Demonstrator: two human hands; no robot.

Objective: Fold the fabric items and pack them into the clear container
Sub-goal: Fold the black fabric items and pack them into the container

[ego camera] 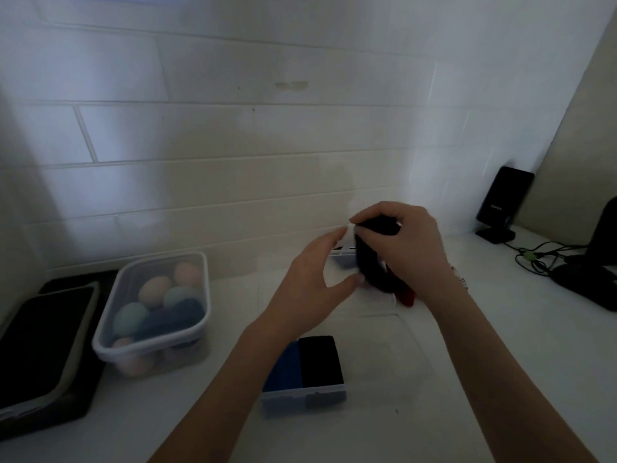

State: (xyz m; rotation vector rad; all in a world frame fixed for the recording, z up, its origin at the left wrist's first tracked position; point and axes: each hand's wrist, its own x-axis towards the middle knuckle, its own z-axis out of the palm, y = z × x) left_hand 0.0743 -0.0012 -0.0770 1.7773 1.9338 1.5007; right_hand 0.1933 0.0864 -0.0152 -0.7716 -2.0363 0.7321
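Folded cloths (305, 362) are packed at lower center; black fabric (369, 259) is gripped by the right hand (405, 248), left hand (314, 282) spread apart; folding is underway, tucking likely needed next.

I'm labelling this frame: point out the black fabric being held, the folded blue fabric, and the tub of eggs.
black fabric (369, 262), head view, middle of the bundle
folded blue fabric (283, 367), head view, top face
tub of eggs (110, 335), head view, front-left rim

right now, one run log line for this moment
right hand: grips black fabric item | left hand: open beside it | clear plastic container: blue, black folded fabric
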